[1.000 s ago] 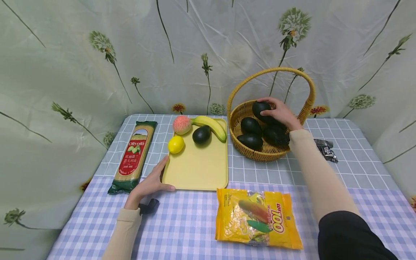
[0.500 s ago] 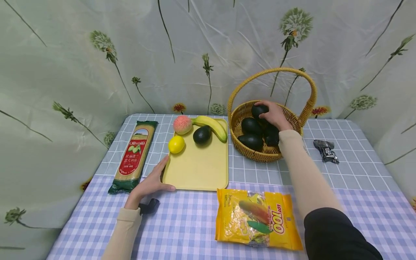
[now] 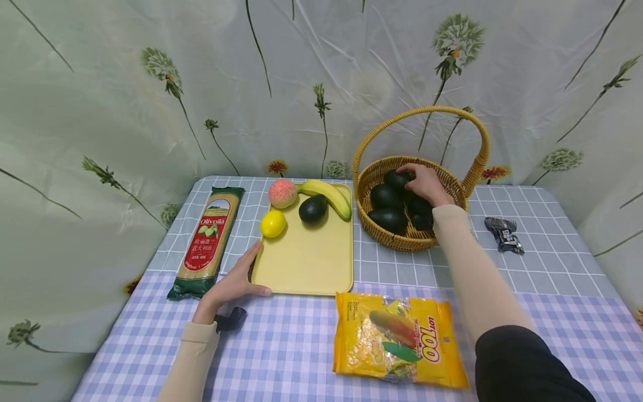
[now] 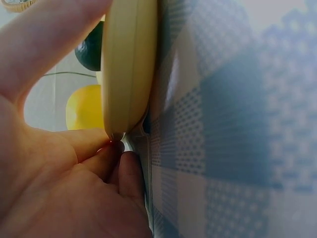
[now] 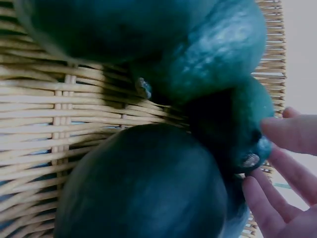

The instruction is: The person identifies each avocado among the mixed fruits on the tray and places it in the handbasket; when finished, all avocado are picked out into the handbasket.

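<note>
In the head view, my right hand (image 3: 426, 183) reaches into the wicker basket (image 3: 397, 243) and holds a dark avocado (image 3: 397, 180) at its back. The right wrist view shows the thumb and fingertips on this avocado's stem end (image 5: 252, 134). Several other dark avocados (image 3: 388, 220) lie around it. My left hand (image 3: 234, 282) rests at the near left corner of the yellow tray (image 3: 303, 268), thumb spread along the front edge and fingers along the left side. On the tray are a lemon (image 3: 273, 224), a peach (image 3: 283, 193), a banana (image 3: 329, 196) and an avocado (image 3: 312, 209).
A spaghetti packet (image 3: 208, 240) lies left of the tray. A yellow candy bag (image 3: 397, 338) is at the front. Right of the basket sits a small black packet (image 3: 504, 234). The tall basket handle (image 3: 427, 110) arches over the right hand's area. A floral curtain (image 3: 281, 67) hangs behind.
My right hand has moved slightly left and lowered the avocado among the others in the basket. The black packet, earlier partly covered by the sleeve, now shows fully. The left hand stays still.
</note>
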`<state>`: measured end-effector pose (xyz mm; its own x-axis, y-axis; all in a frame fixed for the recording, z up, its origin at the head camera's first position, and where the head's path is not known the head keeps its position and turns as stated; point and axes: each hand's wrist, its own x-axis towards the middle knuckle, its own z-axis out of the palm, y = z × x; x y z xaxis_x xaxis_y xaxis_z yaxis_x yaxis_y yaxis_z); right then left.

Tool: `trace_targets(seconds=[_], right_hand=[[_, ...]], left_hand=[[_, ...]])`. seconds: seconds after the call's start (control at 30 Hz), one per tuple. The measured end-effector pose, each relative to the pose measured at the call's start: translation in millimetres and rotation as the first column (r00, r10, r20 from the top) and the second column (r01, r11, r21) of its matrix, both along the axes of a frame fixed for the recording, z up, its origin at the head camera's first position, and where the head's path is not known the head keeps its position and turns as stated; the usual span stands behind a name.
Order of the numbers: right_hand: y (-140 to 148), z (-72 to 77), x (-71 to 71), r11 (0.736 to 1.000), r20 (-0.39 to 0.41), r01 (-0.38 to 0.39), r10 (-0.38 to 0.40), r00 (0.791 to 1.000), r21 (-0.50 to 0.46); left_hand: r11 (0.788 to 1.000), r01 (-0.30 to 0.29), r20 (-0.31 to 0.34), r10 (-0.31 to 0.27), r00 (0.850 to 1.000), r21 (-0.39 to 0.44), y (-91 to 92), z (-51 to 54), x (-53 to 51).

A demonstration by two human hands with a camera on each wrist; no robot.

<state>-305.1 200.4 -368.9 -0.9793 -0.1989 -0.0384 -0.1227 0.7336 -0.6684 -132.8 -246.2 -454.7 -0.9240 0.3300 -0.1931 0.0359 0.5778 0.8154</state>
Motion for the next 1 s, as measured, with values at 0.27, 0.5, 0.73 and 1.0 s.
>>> trace_targets(seconds=[0.27,0.5,0.73,1.0], right_hand=[[2.0,12.0,12.6,0.977,-0.01,-0.007,0.005,1.0,-0.215],[-8.1,23.9,39.9,0.901,0.037,-0.092,0.119,0.992,-0.423],[-29.4,23.6,64.8,0.859,0.005,-0.238,0.27,0.963,-0.454],[-68.7,16.2,82.5,0.819,-0.027,-0.413,0.44,0.898,-0.399]], left_hand=[[1.0,-0.001,-0.002,0.001,1.0,0.003,0.0,-0.6,-0.4],[1.0,-0.004,-0.003,0.004,1.0,-0.003,-0.3,-1.5,-0.3],[1.0,0.003,-0.014,-0.003,1.0,-0.005,0.0,-1.6,-1.1],[1.0,0.018,-0.034,-0.018,0.999,-0.013,-0.9,-0.4,0.2]])
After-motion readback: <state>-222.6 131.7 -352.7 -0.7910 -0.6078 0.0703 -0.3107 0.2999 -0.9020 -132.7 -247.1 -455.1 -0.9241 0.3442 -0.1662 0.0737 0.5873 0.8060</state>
